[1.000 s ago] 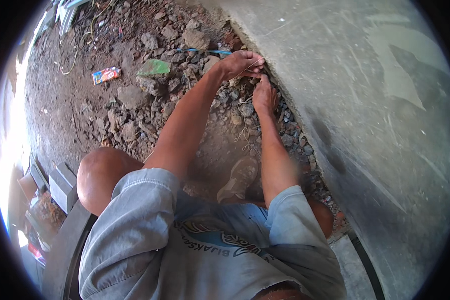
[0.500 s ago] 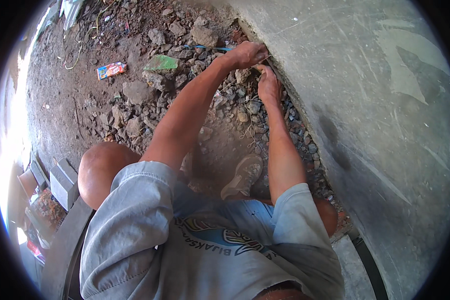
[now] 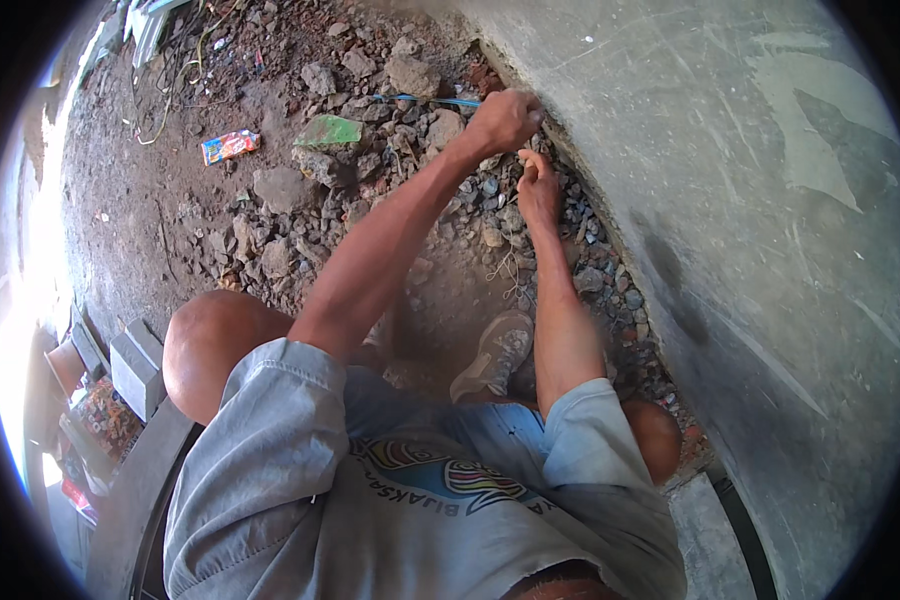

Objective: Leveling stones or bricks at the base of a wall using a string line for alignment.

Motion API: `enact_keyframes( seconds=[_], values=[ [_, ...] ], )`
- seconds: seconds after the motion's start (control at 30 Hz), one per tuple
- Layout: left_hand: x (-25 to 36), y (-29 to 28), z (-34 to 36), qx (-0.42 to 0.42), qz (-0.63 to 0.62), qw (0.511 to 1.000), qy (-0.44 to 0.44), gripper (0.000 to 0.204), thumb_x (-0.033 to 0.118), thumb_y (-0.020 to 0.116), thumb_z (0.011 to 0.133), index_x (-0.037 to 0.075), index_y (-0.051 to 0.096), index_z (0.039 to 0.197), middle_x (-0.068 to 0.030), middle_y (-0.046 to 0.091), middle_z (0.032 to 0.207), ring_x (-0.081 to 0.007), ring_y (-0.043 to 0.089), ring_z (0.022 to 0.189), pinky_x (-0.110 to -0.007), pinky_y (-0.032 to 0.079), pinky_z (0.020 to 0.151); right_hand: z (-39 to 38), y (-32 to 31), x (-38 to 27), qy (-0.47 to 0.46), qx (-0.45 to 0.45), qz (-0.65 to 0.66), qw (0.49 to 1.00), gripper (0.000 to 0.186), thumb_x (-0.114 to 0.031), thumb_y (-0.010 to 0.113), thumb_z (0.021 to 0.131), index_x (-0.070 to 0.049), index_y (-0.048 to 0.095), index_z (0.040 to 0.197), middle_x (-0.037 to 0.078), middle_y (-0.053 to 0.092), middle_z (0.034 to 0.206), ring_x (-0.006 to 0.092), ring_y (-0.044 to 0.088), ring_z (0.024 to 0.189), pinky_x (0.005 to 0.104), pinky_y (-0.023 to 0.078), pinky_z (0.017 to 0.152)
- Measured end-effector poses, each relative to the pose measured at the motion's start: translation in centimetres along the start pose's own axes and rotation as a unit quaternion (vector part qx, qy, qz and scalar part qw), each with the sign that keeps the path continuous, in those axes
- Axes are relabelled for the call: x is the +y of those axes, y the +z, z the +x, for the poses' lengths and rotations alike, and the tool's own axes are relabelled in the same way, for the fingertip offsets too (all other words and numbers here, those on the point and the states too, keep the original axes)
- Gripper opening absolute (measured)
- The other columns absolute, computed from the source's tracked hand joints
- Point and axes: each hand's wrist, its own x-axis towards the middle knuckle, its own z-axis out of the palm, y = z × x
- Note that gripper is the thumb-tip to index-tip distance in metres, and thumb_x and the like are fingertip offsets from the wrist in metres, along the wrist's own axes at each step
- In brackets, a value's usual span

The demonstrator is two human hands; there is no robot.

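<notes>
My left hand (image 3: 508, 122) is closed in a fist against the edge of the grey concrete slab (image 3: 710, 200); whatever it grips is hidden. Just below it, my right hand (image 3: 539, 195) has its fingers curled in toward the thumb, and I cannot make out what is in them. The two hands are slightly apart, over loose gravel (image 3: 490, 190) along the slab's edge. A thin blue strip (image 3: 425, 99) lies on the stones and runs up close to my left hand; whether it reaches into the fist cannot be seen.
Rubble with larger stones (image 3: 285, 188) spreads to the left. A green flat piece (image 3: 328, 130) and a colourful wrapper (image 3: 230, 147) lie there. My shoe (image 3: 494, 355) stands on the dirt below my hands. Grey blocks (image 3: 136, 368) are at the lower left.
My left hand has turned over into a tighter fist and shifted slightly right. My right hand has dropped a little away from it, and the view has shifted slightly.
</notes>
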Motion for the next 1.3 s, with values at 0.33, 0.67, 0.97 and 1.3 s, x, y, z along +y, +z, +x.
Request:
enact_keyframes(
  seconds=[0.33,0.67,0.97,1.3],
  values=[
    [2.6,2.9,-5.0,0.151,-0.024,0.987,0.055,0.017,0.015,0.051,0.087,0.003,0.062,0.093,-0.0172,0.064,0.091,-0.0366,0.062,0.084,-0.046,0.049,0.071,0.8,-1.6,0.9,-0.034,0.036,0.169,0.984,0.031,-0.015,0.048,0.088,-0.004,0.057,0.115,0.010,0.064,0.107,0.0180,0.059,0.092,0.0300,0.044,0.078],
    [2.8,3.9,-10.3,0.150,0.010,0.989,-0.001,0.016,0.016,0.050,0.086,0.006,0.061,0.093,-0.0128,0.062,0.085,-0.0336,0.061,0.082,-0.045,0.049,0.069,1.9,-4.5,-5.4,0.252,-0.068,0.514,0.817,0.040,-0.028,0.064,0.083,-0.010,0.057,0.118,0.003,0.064,0.094,0.0145,0.058,0.083,0.0296,0.045,0.075],
    [2.3,3.5,-11.4,0.145,-0.021,0.989,0.011,0.021,0.024,0.054,0.087,0.012,0.067,0.099,-0.0107,0.064,0.092,-0.0320,0.062,0.084,-0.042,0.051,0.071,1.5,-2.6,-4.3,0.226,-0.068,0.699,0.675,0.015,-0.020,0.044,0.098,-0.011,0.055,0.104,-0.004,0.031,0.055,0.0096,0.030,0.049,0.0267,0.038,0.055],
    [0.0,1.3,-8.0,0.301,-0.066,0.951,-0.009,0.019,0.021,0.059,0.079,0.011,0.070,0.092,-0.0094,0.065,0.094,-0.0321,0.058,0.091,-0.043,0.045,0.083,1.0,-1.7,-6.8,0.243,0.005,0.656,0.714,0.017,-0.019,0.046,0.095,-0.010,0.055,0.106,-0.005,0.029,0.053,0.0091,0.027,0.044,0.0253,0.028,0.044]
  ],
)
